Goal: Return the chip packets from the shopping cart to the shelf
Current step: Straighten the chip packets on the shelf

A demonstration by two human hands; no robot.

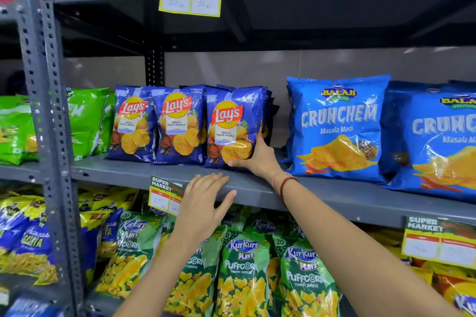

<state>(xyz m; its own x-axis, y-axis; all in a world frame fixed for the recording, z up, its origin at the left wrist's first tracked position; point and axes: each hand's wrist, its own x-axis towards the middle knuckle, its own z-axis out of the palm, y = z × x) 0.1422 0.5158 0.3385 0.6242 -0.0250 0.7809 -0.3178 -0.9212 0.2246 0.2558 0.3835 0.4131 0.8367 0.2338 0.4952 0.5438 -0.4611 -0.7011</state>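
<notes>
From the head view I see my right hand (257, 156) gripping the bottom corner of a Lay's packet (233, 127), which stands upright on the shelf (134, 175). My left hand (203, 203) is open, fingers spread, just below the shelf's front edge, holding nothing.

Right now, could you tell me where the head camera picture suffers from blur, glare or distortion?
Head view: sharpest at the centre, where the Lay's packet in the right hand reads clearly; the left hand is slightly soft; the far-left green packets are smeared; glare streaks the puffcorn packets; the wide lens bends the shelf edge and tilts the upright post.
</notes>
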